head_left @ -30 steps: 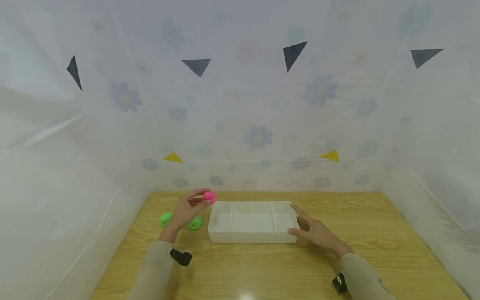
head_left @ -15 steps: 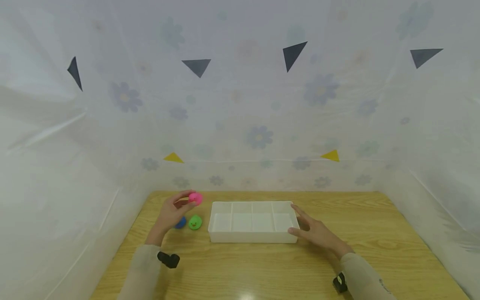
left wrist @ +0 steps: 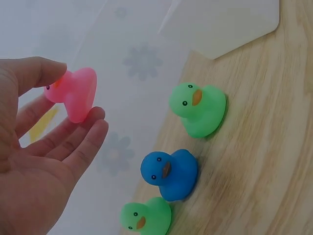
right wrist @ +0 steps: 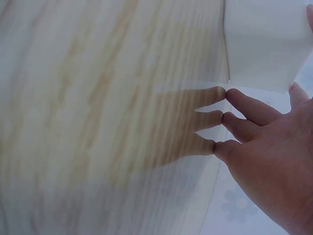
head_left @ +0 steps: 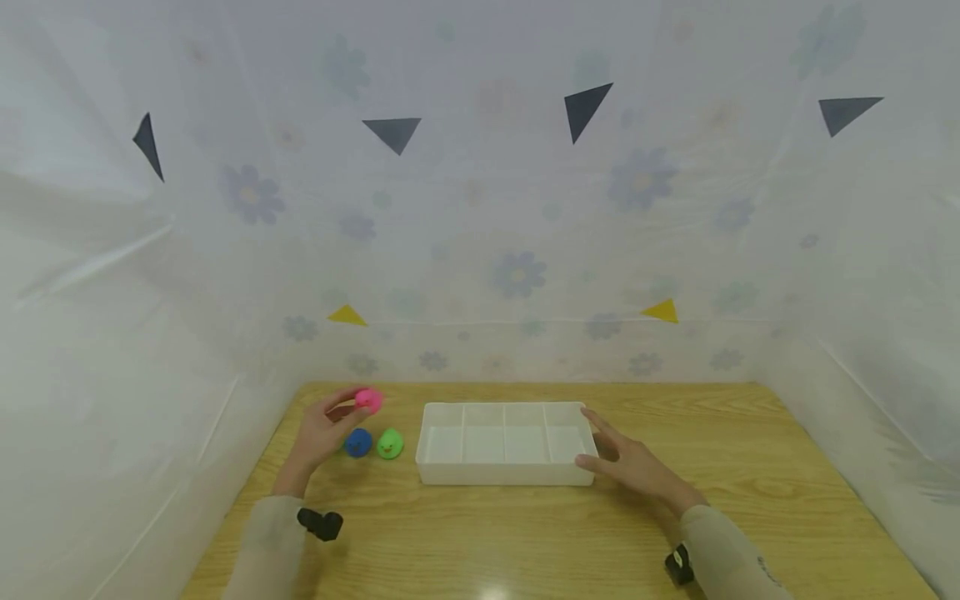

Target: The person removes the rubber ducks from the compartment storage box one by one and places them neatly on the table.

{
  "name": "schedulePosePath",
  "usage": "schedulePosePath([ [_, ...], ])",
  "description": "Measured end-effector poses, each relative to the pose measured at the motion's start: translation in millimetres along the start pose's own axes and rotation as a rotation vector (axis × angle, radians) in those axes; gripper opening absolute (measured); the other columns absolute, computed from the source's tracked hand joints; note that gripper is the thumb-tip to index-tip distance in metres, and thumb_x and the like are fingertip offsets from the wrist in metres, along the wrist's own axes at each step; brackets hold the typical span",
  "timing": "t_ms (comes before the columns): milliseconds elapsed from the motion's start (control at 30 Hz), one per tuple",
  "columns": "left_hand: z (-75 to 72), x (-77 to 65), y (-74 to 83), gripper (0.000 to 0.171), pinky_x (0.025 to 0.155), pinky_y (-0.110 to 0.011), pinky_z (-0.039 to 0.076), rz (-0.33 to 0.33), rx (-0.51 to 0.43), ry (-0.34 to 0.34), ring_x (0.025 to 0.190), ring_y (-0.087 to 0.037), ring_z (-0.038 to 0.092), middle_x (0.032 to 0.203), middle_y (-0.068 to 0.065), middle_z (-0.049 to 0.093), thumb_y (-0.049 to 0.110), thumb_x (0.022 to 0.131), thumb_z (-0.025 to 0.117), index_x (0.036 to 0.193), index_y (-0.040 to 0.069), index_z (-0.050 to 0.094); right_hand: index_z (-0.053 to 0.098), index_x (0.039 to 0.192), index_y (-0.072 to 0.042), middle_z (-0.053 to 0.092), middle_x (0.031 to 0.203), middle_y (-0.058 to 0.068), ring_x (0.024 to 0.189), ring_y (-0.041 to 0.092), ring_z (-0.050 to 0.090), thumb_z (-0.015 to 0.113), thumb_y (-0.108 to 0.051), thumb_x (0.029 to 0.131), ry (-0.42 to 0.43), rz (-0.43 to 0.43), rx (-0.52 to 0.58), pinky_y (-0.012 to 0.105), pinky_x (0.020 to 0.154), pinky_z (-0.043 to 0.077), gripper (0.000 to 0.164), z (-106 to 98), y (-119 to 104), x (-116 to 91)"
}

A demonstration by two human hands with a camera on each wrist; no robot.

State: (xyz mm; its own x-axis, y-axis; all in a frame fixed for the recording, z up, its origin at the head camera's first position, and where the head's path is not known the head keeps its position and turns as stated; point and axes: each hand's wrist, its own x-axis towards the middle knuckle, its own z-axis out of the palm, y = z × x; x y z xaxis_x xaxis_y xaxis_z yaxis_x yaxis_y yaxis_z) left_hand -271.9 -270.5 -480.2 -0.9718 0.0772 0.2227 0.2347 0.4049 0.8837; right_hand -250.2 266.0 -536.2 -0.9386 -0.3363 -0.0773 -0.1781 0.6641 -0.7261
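My left hand (head_left: 318,433) pinches a pink rubber duck (head_left: 368,401) between thumb and fingertips, raised off the table; in the left wrist view the pink duck (left wrist: 80,93) is tipped sideways. Below it stand a blue rubber duck (left wrist: 178,174) and two green ones, the nearer green duck (left wrist: 200,110) and another green duck (left wrist: 149,218) cut by the frame's edge. A white divided box (head_left: 506,475) stands mid-table. At its right end, my right hand (head_left: 633,467) touches it with thumb and index finger spread; the other fingertips rest on the table (right wrist: 98,122).
The wooden table (head_left: 495,533) has a white flower-printed sheet (head_left: 480,208) behind it and on both sides. The box's compartments lie in a row, with no ducks inside. Its left end is close to a green duck (head_left: 390,444).
My left hand has moved left, away from the box, with the pink duck still pinched. The blue duck has come into sight from behind it. My right hand and the box have stayed put.
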Motion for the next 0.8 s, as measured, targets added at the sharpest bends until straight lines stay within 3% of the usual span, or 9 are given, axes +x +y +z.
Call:
schedulePosePath([
  [133, -6.1, -3.3, -2.5, 0.051, 0.086, -0.016, 0.056, -0.035, 0.038, 0.018, 0.112, -0.01, 0.071, 0.147, -0.025, 0.061, 0.019, 0.102, 0.072, 0.148, 0.001, 0.058, 0.005, 0.168, -0.047, 0.045, 0.162, 0.025, 0.146, 0.056, 0.044, 0.064, -0.057, 0.101, -0.004, 0.005, 0.003, 0.081, 0.11, 0.036, 0.089, -1, -1, 0],
  [433, -19.2, -8.3, -14.5, 0.05, 0.085, -0.013, 0.053, -0.067, 0.07, 0.062, 0.099, 0.016, 0.061, 0.147, -0.027, 0.06, 0.02, 0.103, 0.071, 0.148, 0.0, 0.059, 0.005, 0.168, -0.048, 0.04, 0.166, 0.024, 0.149, 0.057, 0.039, 0.064, -0.058, 0.101, -0.008, 0.01, 0.012, 0.082, 0.11, 0.034, 0.089, -3, -4, -2],
  [800, -35.3, -19.4, -27.9, 0.048, 0.077, -0.011, 0.054, -0.05, 0.071, 0.161, 0.093, 0.018, 0.06, 0.139, -0.035, 0.063, 0.012, 0.101, 0.072, 0.143, -0.008, 0.06, 0.004, 0.168, -0.048, 0.039, 0.166, 0.024, 0.149, 0.058, 0.038, 0.063, -0.058, 0.101, -0.014, 0.017, 0.016, 0.082, 0.109, 0.034, 0.09, -1, -3, -4],
])
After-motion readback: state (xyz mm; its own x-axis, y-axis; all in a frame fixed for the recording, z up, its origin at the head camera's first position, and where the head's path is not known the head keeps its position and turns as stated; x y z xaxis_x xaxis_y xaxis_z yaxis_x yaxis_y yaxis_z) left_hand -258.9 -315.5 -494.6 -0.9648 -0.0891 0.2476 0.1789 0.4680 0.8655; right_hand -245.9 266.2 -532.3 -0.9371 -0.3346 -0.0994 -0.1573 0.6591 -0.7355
